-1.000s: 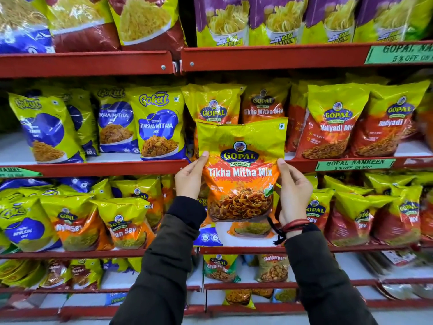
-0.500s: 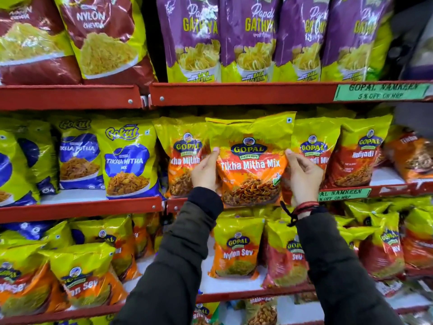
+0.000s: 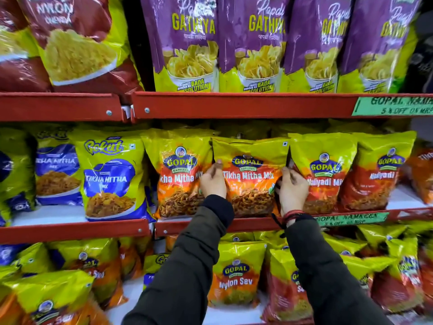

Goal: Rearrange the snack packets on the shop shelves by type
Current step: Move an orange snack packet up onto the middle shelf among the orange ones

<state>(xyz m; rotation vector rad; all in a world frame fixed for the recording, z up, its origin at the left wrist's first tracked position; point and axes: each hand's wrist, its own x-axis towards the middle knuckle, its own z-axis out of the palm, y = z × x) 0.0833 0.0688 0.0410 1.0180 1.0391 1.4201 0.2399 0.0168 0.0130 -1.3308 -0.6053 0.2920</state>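
Note:
A yellow and orange Gopal Tikha Mitha Mix packet stands upright on the middle red shelf. My left hand grips its left edge and my right hand grips its right edge. On its left stands another Gopal Tikha Mitha Mix packet, partly covered by my left hand. To its right are two red Gopal Nadiyadi Mix packets.
Blue Gokul Tikha Mitha packets fill the middle shelf's left part. Purple Papdi Gathiya bags and maroon Nylon Chevda bags sit above. Gopal Nylon Sev packets crowd the shelf below. Green price tags hang on the shelf lips.
Both hands have lifted the Tikha Mitha Mix packet from in front of the lower shelves up and back into the middle shelf row, between its matching packet and the Nadiyadi packets.

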